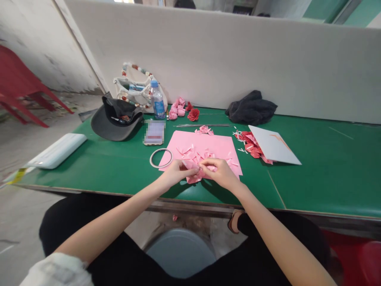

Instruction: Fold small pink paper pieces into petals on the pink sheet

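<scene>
The left hand point(178, 173) and the right hand point(216, 173) are both closed in a pinch, their fingertips gripping a crumpled piece of pink paper point(193, 178) between them. That piece sits just above the front edge of the green-topped counter point(327, 186), over the near edge of a flat pink paper sheet point(205, 139). Small torn pink paper scraps point(193, 155) lie scattered across the sheet, right up to the hands.

Just left of the sheet lies a coil of silvery wire point(161, 158), with a smartphone with a blurred screen point(154, 132) behind it. Toward the back edge of the counter, a cluster of folded pink paper flowers point(177, 109) and a red paper rose point(193, 114) lie near thin metal rods point(202, 125). To the right of the sheet, a heap of folded red paper pieces point(250, 143) lies partly beneath a white card point(272, 145), and a crumpled dark cloth point(251, 108) sits at the back edge.

A black cap point(116, 121), a clear plastic water bottle point(157, 101) and a white bag with a beaded handle point(133, 89) stand together at the back left, and a flat white pad point(56, 151) lies at the left end. Below the front edge, on the floor, sits a grey plastic bucket point(180, 254).
</scene>
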The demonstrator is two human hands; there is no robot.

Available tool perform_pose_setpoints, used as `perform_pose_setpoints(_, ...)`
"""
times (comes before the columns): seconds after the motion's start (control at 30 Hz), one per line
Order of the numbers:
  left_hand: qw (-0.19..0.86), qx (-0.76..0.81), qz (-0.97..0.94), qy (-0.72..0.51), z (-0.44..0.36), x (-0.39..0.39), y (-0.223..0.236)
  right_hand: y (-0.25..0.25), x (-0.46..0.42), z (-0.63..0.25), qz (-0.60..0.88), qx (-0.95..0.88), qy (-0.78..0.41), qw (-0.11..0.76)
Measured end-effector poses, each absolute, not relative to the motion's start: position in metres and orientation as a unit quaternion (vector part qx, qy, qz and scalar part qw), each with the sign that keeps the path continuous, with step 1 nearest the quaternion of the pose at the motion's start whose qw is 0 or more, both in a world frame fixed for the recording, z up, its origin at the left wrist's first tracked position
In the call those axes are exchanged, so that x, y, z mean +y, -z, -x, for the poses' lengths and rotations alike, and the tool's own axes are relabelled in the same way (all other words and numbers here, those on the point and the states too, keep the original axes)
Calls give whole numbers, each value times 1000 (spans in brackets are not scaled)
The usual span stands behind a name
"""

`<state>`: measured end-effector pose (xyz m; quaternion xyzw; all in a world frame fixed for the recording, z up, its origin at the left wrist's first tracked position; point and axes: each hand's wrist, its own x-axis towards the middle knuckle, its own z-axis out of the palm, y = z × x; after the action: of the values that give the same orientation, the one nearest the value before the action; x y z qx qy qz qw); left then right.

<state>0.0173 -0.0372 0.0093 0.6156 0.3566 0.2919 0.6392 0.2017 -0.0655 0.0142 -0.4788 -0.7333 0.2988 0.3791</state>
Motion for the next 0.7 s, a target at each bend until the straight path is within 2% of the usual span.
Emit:
perform_pose_setpoints(0.17,640,356,-614,-294,-16,-36,-6,-15,-61,-206,514,-709,-256,409)
perform_pose_setpoints(0.3,639,341,-627,-287,-15,-35,-4,-22,-46,-248,621,-638,-140,434)
perform_pose_setpoints(0.4,644,315,-635,-289,-15,-35,-3,-24,-32,-296,696,-592,-5,406)
perform_pose_setpoints(0.5,661,283,-633,-289,-16,-36,-3,-21,-23,-333,762,-541,91,344)
perform_pose_setpoints(0.6,667,294,-615,-302,-16,-38,-5,-16,-18,-349,776,-537,111,310)
perform_pose_setpoints(0.7,656,327,-605,-309,-14,-39,-9,-13,-16,-351,759,-551,111,328)
